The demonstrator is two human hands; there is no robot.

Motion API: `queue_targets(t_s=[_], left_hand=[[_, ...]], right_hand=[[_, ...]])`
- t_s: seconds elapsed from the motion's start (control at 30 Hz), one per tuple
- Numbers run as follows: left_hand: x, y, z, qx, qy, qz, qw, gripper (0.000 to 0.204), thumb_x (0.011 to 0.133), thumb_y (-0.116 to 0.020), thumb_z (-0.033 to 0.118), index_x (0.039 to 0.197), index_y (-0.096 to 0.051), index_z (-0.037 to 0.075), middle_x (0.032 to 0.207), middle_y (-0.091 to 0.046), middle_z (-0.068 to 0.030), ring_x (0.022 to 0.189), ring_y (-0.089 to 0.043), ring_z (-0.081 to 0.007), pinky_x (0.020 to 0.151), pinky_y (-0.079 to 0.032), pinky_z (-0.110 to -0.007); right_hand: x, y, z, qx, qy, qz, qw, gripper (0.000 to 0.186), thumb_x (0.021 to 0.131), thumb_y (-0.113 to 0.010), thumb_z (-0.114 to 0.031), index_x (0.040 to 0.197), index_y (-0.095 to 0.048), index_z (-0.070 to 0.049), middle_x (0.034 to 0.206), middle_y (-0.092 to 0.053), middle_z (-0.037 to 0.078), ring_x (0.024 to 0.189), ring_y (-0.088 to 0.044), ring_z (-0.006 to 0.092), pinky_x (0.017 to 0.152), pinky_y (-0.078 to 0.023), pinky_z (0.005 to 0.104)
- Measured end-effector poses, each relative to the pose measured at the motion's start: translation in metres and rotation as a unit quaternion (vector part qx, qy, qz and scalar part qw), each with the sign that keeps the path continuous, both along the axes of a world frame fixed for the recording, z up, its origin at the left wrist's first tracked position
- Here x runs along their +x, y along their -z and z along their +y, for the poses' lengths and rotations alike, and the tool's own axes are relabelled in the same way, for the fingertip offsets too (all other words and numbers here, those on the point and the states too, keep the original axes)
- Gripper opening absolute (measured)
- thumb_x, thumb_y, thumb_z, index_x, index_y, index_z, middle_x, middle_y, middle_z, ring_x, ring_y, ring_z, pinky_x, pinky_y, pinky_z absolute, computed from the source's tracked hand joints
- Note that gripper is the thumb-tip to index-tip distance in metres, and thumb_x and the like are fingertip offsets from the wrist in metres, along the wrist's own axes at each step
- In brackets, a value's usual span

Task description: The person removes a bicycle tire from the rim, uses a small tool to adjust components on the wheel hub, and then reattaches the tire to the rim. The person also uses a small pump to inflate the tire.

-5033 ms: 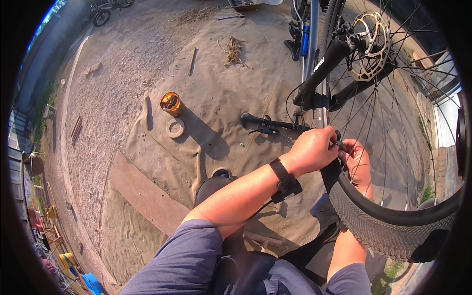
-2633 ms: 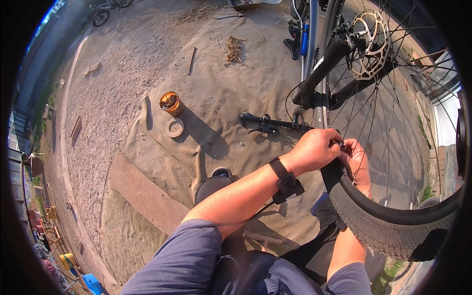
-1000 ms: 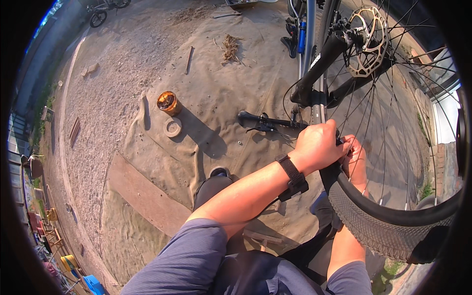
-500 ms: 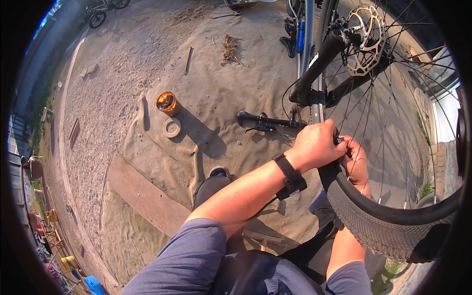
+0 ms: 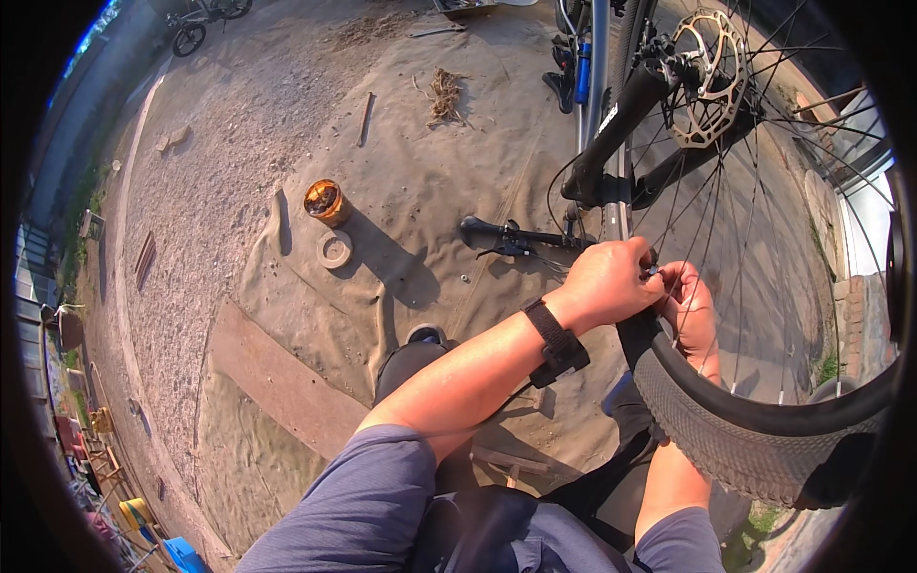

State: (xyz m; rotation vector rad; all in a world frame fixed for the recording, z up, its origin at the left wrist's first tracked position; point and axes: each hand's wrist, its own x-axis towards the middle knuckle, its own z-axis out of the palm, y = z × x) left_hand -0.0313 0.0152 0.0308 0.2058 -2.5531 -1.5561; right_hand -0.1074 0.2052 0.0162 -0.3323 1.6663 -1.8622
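At the rim of an upturned bicycle's wheel, my two hands meet with fingertips together. My left hand (image 5: 611,282), with a black watch (image 5: 559,351) on its wrist, reaches across from the left; its fingers are bent in a pinch. My right hand (image 5: 690,304) comes up behind the tire (image 5: 726,444), inside the rim (image 5: 755,413) among the spokes, its fingers curled against the left ones. A small shiny piece shows between the fingertips, too covered to name. Above them are the black fork (image 5: 621,129) and the brake disc (image 5: 707,76).
The handlebar (image 5: 492,232) rests low beside the wheel. On the ground cloth stand an orange tub (image 5: 325,201) of dark bits and a round lid (image 5: 334,249). A brown board (image 5: 277,382) lies left of my leg; a thin stick (image 5: 365,119) and dry straw (image 5: 446,95) lie farther off.
My left hand has shifted slightly left, and its fingertips have moved a little, baring the small shiny piece. The wheel has turned very slightly.
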Motion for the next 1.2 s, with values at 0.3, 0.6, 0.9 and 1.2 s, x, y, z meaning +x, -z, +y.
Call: queue_targets(t_s=[0.3,0.6,0.9,1.2], left_hand=[[0.001,0.011,-0.006,-0.013,-0.011,0.022,1.0,0.024,0.09,-0.069,0.026,0.101,-0.071,0.004,0.089,-0.074,-0.0185,0.088,-0.072,-0.0418,0.078,-0.057,-0.05],[0.002,0.01,-0.008,-0.029,-0.014,0.011,0.999,0.027,0.094,-0.071,0.031,0.097,-0.07,0.004,0.089,-0.074,-0.0186,0.087,-0.072,-0.0422,0.078,-0.056,-0.051],[0.004,0.001,-0.007,0.003,-0.049,-0.003,0.999,0.031,0.092,-0.075,0.028,0.102,-0.066,0.0,0.089,-0.074,-0.023,0.088,-0.073,-0.0427,0.078,-0.057,-0.049],[0.003,0.008,-0.008,0.005,-0.028,0.023,0.999,0.028,0.093,-0.074,0.026,0.097,-0.063,0.001,0.083,-0.072,-0.0203,0.084,-0.072,-0.0419,0.074,-0.056,-0.049]], right_hand=[[0.009,-0.001,-0.014,0.055,0.015,0.089,0.994,0.023,0.1,-0.073,-0.007,0.12,-0.062,-0.006,0.1,-0.069,-0.005,0.082,-0.057,0.0023,0.068,-0.043,0.0187],[0.008,0.006,-0.015,0.045,0.007,0.121,0.992,0.019,0.102,-0.07,-0.005,0.119,-0.064,-0.008,0.099,-0.067,-0.006,0.083,-0.057,0.0027,0.071,-0.044,0.0194],[0.006,0.01,-0.014,0.055,0.012,0.134,0.989,0.018,0.103,-0.068,-0.003,0.12,-0.064,-0.007,0.1,-0.067,-0.006,0.083,-0.056,0.0033,0.072,-0.045,0.02],[0.002,0.013,-0.009,0.068,-0.001,0.114,0.991,0.021,0.104,-0.066,-0.005,0.125,-0.068,-0.004,0.101,-0.069,-0.005,0.08,-0.055,0.004,0.07,-0.045,0.0209]])
